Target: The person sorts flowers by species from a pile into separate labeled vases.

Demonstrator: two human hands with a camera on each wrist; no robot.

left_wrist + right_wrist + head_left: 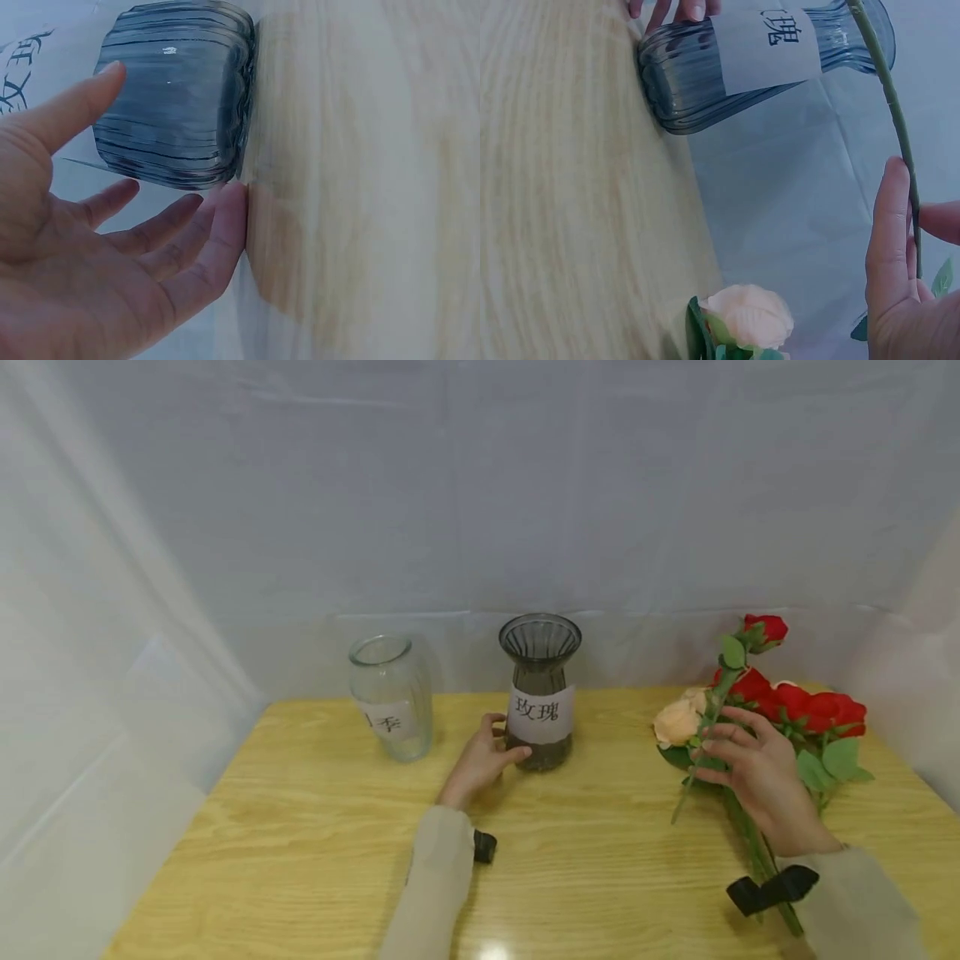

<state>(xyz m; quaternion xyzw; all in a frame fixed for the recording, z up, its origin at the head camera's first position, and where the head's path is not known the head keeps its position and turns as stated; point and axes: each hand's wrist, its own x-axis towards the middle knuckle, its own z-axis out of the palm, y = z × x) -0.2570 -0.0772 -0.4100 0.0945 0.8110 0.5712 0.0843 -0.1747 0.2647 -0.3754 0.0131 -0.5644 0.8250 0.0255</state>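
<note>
A red rose (765, 631) stands tilted above the right side of the table, its green stem (891, 101) pinched between thumb and fingers of my right hand (767, 777). The stem's lower end hangs free above the tabletop. At the middle back is a dark grey glass vase (542, 677) with a flared mouth and a white paper label (542, 714). My left hand (480, 764) is at its lower left side, fingers loosely bent and thumb in front of the glass near the base. A gap separates palm and vase in the left wrist view.
To the left stands a clear glass vase (408, 693), also labelled. Several red roses (806, 706) and a peach flower (678, 718) lie at the table's right, their stems (750, 839) towards the front. A pale sheet (487, 510) hangs behind the wooden table (322, 843).
</note>
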